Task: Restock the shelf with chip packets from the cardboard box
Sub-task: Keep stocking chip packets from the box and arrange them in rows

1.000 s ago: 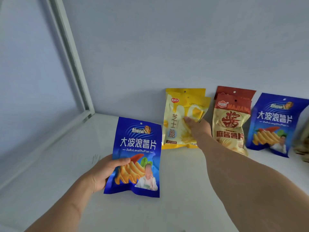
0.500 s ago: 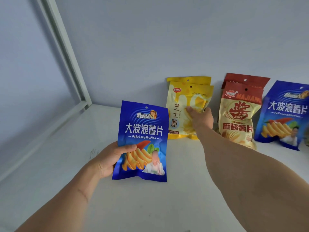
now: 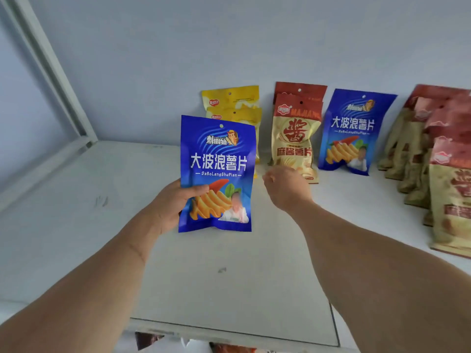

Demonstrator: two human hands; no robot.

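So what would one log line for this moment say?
left hand: grips blue foil chip packet | right hand: holds nothing, near yellow chip packets | white shelf

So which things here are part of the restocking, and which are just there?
Part of the job:
- blue packet gripped by the left hand
- right hand, holding nothing
- yellow packets, red packets and second blue packet standing on the shelf

Just there:
- back wall
- white frame

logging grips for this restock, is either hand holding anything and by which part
The left hand holds a blue chip packet by its lower left edge, thumb across the front. The right hand holds nothing.
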